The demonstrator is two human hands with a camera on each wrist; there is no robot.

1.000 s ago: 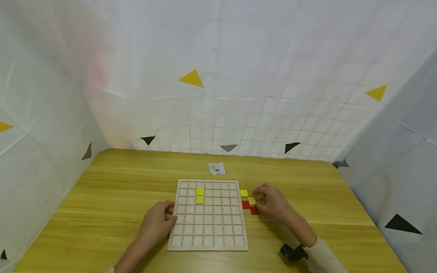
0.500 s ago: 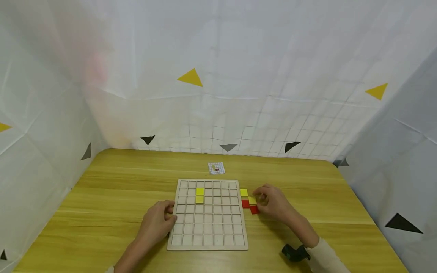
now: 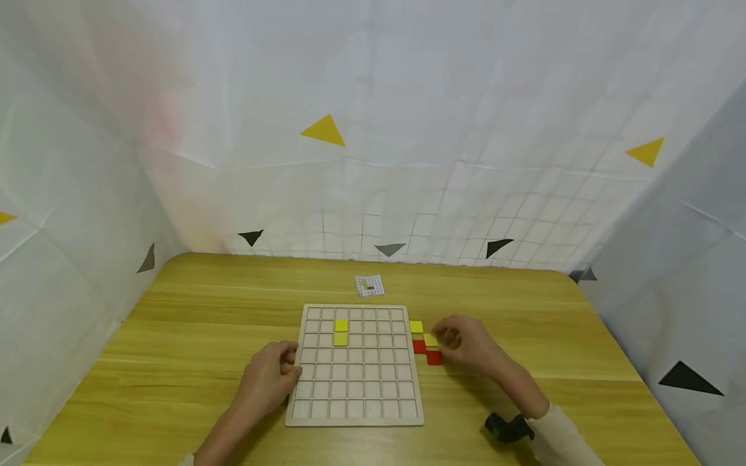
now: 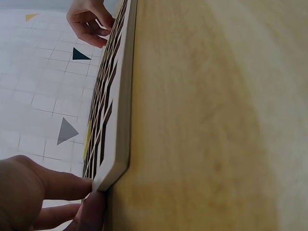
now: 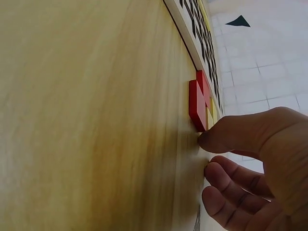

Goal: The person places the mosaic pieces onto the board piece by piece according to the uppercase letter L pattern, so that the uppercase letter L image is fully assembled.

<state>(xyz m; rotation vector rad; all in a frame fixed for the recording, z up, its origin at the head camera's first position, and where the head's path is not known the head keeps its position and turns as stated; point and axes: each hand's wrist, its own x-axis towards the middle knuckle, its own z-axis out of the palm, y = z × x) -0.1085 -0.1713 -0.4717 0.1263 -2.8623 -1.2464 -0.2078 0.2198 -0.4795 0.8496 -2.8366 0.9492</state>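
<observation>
A wooden grid board (image 3: 355,372) lies on the table in the head view, with two yellow tiles (image 3: 340,332) in neighbouring cells of one column. My left hand (image 3: 269,375) grips its left edge; in the left wrist view the thumb (image 4: 91,211) and a finger pinch the rim. Right of the board lie a yellow tile (image 3: 416,327), a second yellow tile (image 3: 430,340), a red tile (image 3: 419,347) and a second red tile (image 3: 434,357). Beside them rests my right hand (image 3: 466,343), fingers loosely bent, its thumb (image 5: 216,137) by the nearer red tile. Nothing shows held in it.
A small printed grid card (image 3: 370,285) lies behind the board. The wooden table (image 3: 192,323) is enclosed by white sheets (image 3: 408,116) at the back and sides. A dark object (image 3: 506,428) sits at the right wrist by the sleeve.
The right wrist and sleeve have shifted slightly rightward, while the right fingers stay by the tiles. The nearer red tile lies a little straighter. My left hand keeps its grip on the board.
</observation>
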